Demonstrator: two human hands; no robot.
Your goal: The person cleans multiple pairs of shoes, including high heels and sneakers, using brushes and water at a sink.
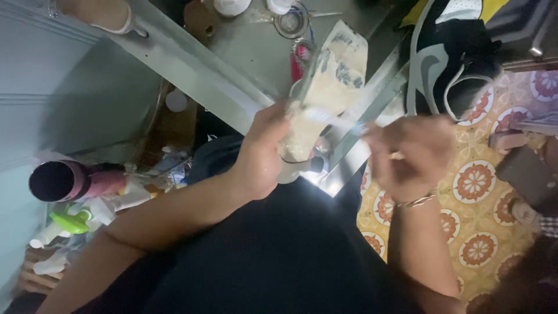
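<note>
My left hand grips the lower end of a cream, dirt-stained shoe insole and holds it upright in front of me. My right hand, blurred with motion and wearing a thin bracelet, holds a slim white brush whose head lies across the insole just above my left fingers. Both arms reach out over my dark clothing.
A black, white and yellow sneaker lies at the upper right. A metal sink top with a round drain and a pink item is behind the insole. Orange flower-pattern tiles are at right. A pink tube and bottles sit at left.
</note>
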